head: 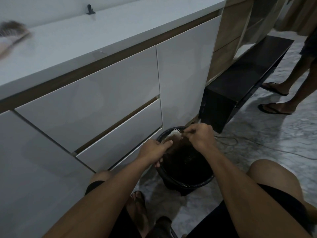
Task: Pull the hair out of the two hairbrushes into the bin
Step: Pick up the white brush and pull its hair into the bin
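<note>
Left hand grips my hairbrush over the black bin; right hand, at three o'clock, apparently pinches hair.

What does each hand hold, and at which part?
The left hand grips the hairbrush by its handle, over the bin. The right hand pinches hair at the brush head.
</note>
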Tool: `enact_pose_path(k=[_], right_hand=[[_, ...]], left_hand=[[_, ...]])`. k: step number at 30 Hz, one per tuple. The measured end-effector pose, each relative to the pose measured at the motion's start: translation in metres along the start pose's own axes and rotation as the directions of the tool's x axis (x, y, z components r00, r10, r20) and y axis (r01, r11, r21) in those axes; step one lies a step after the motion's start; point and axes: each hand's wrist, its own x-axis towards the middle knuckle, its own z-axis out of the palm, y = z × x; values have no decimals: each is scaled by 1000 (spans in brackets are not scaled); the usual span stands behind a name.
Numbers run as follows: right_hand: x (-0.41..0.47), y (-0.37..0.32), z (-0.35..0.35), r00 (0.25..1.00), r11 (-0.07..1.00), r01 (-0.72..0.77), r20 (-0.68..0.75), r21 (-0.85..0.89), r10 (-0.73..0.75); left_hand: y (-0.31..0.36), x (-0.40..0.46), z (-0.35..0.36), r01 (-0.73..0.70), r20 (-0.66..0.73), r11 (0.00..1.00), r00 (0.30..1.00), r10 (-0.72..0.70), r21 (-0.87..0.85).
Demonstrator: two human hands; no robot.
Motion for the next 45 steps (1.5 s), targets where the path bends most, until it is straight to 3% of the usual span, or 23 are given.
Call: enact_pose_path(k=[5, 9, 12, 15, 21, 24, 29, 33, 37, 40, 43, 45], right_hand=[[2, 6, -3, 998, 994, -61, 7, -87, 62], [-2, 5, 5, 977, 995, 87, 190, 46, -94], [-6, 1, 9, 960, 986, 151, 229, 75, -164], [-8, 0, 14, 963, 983, 180, 200, 28, -182], [-3, 1, 8, 1000, 1000, -15, -4, 14, 15], [-1, 3, 4, 998, 998, -64, -1, 18, 64], [-7, 5, 15, 973, 994, 58, 217, 91, -77], [-8, 6, 19, 963, 987, 157, 216, 43, -162], [-3, 5, 12, 1000, 1000, -5, 5, -18, 5], [0, 4, 6, 986, 986, -157, -69, -60, 152], [-2, 3, 3, 979, 977, -205, -19, -66, 204], [-3, 5, 6, 975, 978, -203, 103, 49, 197]], left_hand=[[-5, 2, 0, 6, -49, 1000, 999, -5, 29], [-4, 5, 2, 19, -72, 999, 997, -17, 32], [1, 4, 2, 47, -50, 999, 998, -47, -3], [5, 2, 4, 56, -27, 998, 998, -56, -22], [0, 6, 1, 98, -35, 993, 994, -101, -72], [-4, 7, -1, 115, -40, 988, 992, -119, -105], [-3, 8, 1, 112, -19, 983, 993, -116, -144], [-1, 8, 6, 91, 7, 985, 996, -90, -150], [-1, 9, 5, 90, -14, 986, 996, -93, -138], [-3, 10, 2, 101, -16, 983, 994, -105, -155], [-3, 10, 2, 92, -16, 983, 995, -96, -156], [-2, 9, 2, 83, -16, 984, 996, -87, -160]])
